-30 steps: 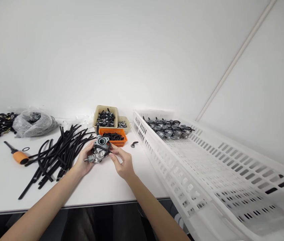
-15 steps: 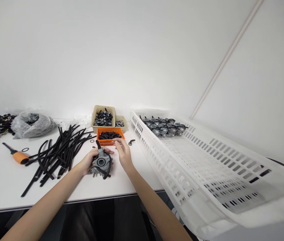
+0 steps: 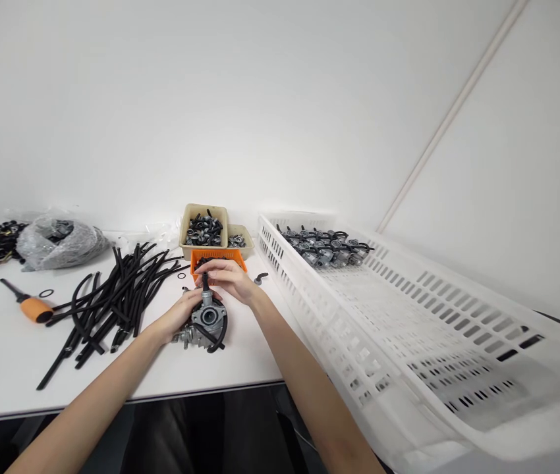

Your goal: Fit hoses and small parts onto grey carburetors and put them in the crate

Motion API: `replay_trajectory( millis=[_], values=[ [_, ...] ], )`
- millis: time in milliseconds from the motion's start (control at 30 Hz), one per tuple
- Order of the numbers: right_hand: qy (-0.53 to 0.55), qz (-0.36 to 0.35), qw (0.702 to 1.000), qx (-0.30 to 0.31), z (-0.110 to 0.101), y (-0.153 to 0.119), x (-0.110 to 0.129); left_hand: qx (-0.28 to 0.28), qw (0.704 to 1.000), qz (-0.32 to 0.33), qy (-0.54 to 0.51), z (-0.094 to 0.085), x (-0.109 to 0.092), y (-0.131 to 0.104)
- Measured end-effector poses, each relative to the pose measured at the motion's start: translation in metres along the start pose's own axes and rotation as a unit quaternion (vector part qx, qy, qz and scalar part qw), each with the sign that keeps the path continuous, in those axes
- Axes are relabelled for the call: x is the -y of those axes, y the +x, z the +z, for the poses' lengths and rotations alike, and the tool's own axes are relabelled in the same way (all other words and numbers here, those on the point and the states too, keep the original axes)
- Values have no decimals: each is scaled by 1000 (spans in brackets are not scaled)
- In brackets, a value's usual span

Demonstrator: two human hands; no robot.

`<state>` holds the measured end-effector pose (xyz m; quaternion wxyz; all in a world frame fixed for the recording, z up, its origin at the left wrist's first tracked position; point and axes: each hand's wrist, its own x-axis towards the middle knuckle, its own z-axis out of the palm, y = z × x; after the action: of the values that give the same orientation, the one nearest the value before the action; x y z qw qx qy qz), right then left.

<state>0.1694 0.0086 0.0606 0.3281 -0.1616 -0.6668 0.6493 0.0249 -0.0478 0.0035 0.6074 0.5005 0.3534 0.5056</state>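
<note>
A grey metal carburetor (image 3: pixel 209 317) stands at the front of the white table, with a bent black hose looped over its right side. My left hand (image 3: pixel 184 312) is closed around its left and back side; part of the fingers is hidden behind it. On top of the carburetor a black rubber cap (image 3: pixel 205 282) points upward. My right hand (image 3: pixel 230 278) reaches over from the right, its fingers bent around this cap; the thumb is mostly hidden. Just behind that hand is an orange basket (image 3: pixel 243 262) of black rubber parts.
Loose black hoses (image 3: pixel 122 296) and an orange-handled screwdriver (image 3: pixel 37 309) lie to the left. A plastic bag of parts (image 3: pixel 62 243) and a beige bin (image 3: pixel 186 214) stand at the back. One small elbow part (image 3: pixel 261 278) lies near a white crate (image 3: pixel 304 316) holding several carburetors.
My right hand has moved left from beside the orange basket onto the top of the carburetor. The carburetor now stands more upright, with my left hand still around it.
</note>
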Motion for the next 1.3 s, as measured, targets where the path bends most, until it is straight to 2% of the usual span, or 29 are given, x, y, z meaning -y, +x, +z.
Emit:
replay_trajectory(
  millis=[100, 167, 433, 600, 733, 1033, 1300],
  values=[
    [54, 26, 997, 58, -14, 6, -3, 9, 1000, 0, 8, -1, 0, 1],
    [80, 37, 994, 69, -19, 7, -8, 7, 1000, 4, 20, -1, 1, 3],
    [108, 28, 993, 49, -16, -2, -23, -7, 999, 1, 41, -11, 9, 9],
    [75, 24, 996, 48, -14, -1, -27, 6, 996, 30, 84, -15, 4, 8],
    [40, 14, 999, 30, -13, -1, -31, -8, 999, -8, 52, -14, 0, 7],
    [82, 13, 994, 73, -16, 1, -37, 31, 993, 10, 112, -17, 4, 7],
    [88, 1, 993, 81, -10, -1, -29, 32, 992, 0, 122, -17, 5, 5]
  ],
)
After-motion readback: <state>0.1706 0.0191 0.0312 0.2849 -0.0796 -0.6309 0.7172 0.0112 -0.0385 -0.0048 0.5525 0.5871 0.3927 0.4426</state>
